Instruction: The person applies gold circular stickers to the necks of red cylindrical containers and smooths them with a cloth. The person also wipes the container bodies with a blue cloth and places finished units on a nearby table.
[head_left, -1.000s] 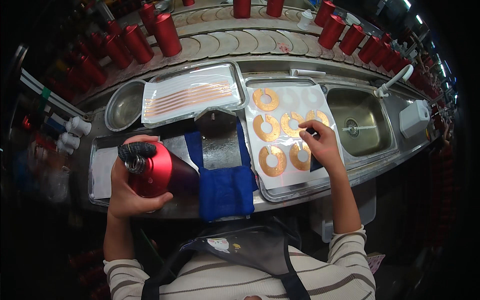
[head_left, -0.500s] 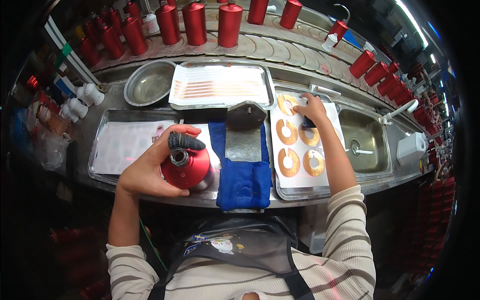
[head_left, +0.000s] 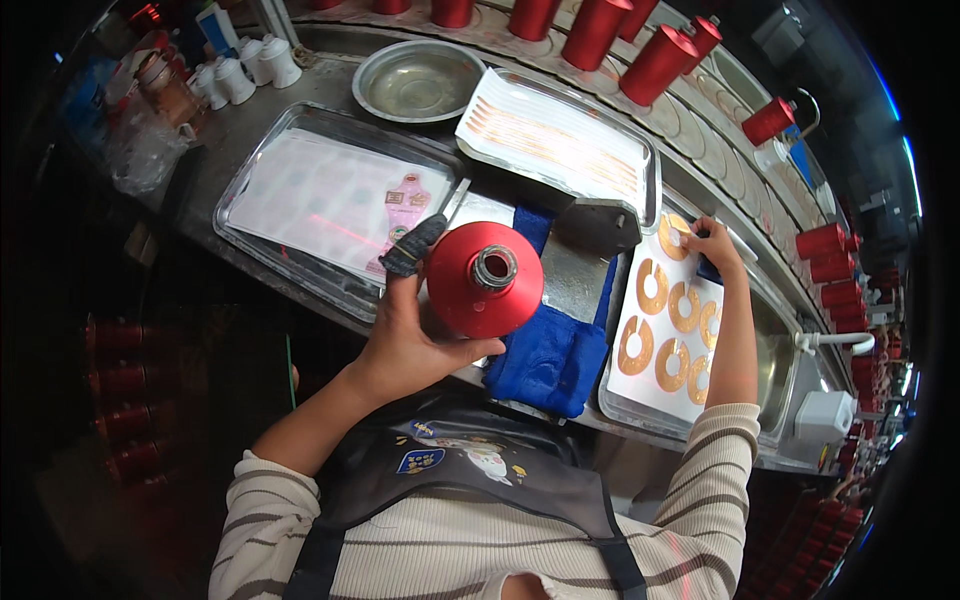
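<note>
My left hand point(head_left: 405, 325) wraps around a red metallic bottle point(head_left: 465, 300), thumb on the near side, its bare neck pointing up at me. A dark cover point(head_left: 412, 246) sits on one of that hand's fingers. The bottle is held in front of the bench, left of a folded blue cloth point(head_left: 550, 365). My right hand point(head_left: 715, 243) reaches to a white sheet with several gold C-shaped decals point(head_left: 633, 346). Its thumb and fingertips pinch the edge of the farthest gold decal point(head_left: 666, 238). A dark blue piece point(head_left: 708, 270) shows under that palm; how it is held is hidden.
A metal stand point(head_left: 598, 222) rises behind the cloth. Trays hold a pale sheet point(head_left: 310, 185) at left and copper-striped strips point(head_left: 560, 130) behind. Beyond are a steel bowl point(head_left: 420, 80) and a conveyor with red bottles point(head_left: 657, 65). A sink with a white tap point(head_left: 840, 342) lies right.
My view has turned, so the bench slants down to the right. The bottle in my left hand has come up and right, toward the cloth. My right hand stays at the farthest decal.
</note>
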